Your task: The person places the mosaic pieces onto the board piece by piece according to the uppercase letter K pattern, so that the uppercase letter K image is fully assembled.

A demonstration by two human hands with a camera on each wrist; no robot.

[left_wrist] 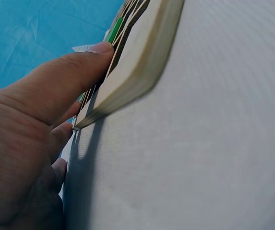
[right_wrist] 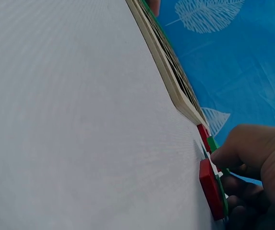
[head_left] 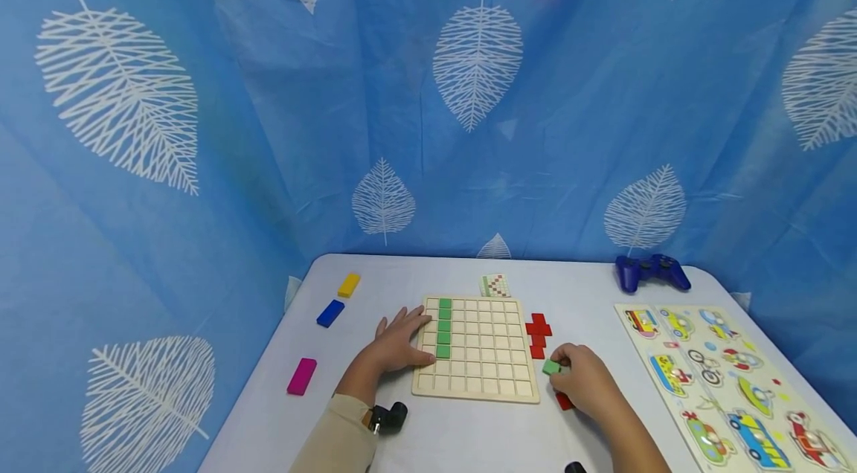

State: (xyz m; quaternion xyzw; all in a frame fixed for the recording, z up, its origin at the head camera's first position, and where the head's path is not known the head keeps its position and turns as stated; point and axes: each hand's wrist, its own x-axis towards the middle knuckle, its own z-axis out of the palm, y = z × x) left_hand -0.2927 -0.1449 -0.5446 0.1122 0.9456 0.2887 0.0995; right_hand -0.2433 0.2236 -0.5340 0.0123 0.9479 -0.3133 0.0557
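Beige sleeve [head_left: 338,439], left fingers [left_wrist: 79,72] loose on gridded board [head_left: 478,346], right fingers [right_wrist: 233,148] around green tile [head_left: 550,367], red tiles [head_left: 538,329] alongside, vehicle puzzle [head_left: 646,345] rightward.

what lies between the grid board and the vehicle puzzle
Red tiles beside the grid board, and the right hand, pinching a green tile; the head view shows this.

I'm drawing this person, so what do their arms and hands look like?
The left hand and right hand wear no gloves. The left arm has a beige sleeve, with a rounded black gadget at the wrist. No sleeve shows on the right forearm.
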